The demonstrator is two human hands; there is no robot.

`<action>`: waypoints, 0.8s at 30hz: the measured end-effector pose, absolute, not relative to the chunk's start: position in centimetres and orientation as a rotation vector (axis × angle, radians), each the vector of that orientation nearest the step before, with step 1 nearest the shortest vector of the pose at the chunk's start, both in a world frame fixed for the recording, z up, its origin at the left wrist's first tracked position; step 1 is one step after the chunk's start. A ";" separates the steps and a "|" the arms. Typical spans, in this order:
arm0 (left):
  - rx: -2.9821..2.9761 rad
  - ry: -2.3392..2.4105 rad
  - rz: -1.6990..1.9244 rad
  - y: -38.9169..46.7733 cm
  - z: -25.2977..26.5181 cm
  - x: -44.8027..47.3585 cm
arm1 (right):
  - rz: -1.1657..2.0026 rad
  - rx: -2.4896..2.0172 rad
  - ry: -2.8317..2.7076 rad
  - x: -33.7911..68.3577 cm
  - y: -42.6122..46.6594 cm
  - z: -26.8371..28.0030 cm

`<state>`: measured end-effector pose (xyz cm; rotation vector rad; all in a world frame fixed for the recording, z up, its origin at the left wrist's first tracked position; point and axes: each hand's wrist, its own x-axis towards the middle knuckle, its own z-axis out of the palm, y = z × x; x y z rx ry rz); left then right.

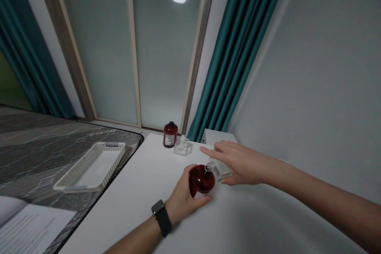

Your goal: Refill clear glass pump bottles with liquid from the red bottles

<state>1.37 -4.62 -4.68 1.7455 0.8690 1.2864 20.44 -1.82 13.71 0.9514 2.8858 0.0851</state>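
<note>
My left hand (186,194) is wrapped round a dark red glass bottle (206,182), whose mouth faces up toward the right. In my right hand (235,160) is a small clear glass bottle (219,170), tipped over so that its neck meets the mouth of the red bottle. The index finger of that hand stretches out to the left. Whether liquid runs between the two bottles is too small to tell. Farther back on the white table (139,190) stand another red bottle (170,135) with a dark cap and a white label, and a second clear glass bottle (182,145).
Left of the table, a grey patterned surface (119,134) holds a white perforated basket (102,184) and an open book (32,226). A white cabinet (218,137) stands behind the table. Teal curtains (235,47) and frosted sliding doors (163,67) are at the back.
</note>
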 end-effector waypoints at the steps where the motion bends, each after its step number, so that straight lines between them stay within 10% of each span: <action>1: 1.743 0.869 1.288 -4.6 -4.7 1.4 | 0.091 0.946 2.887 20.4 -1.8 13.7; 24: 1.753 0.881 1.302 -4.6 -4.4 1.4 | 0.188 0.946 2.874 20.4 -2.0 13.8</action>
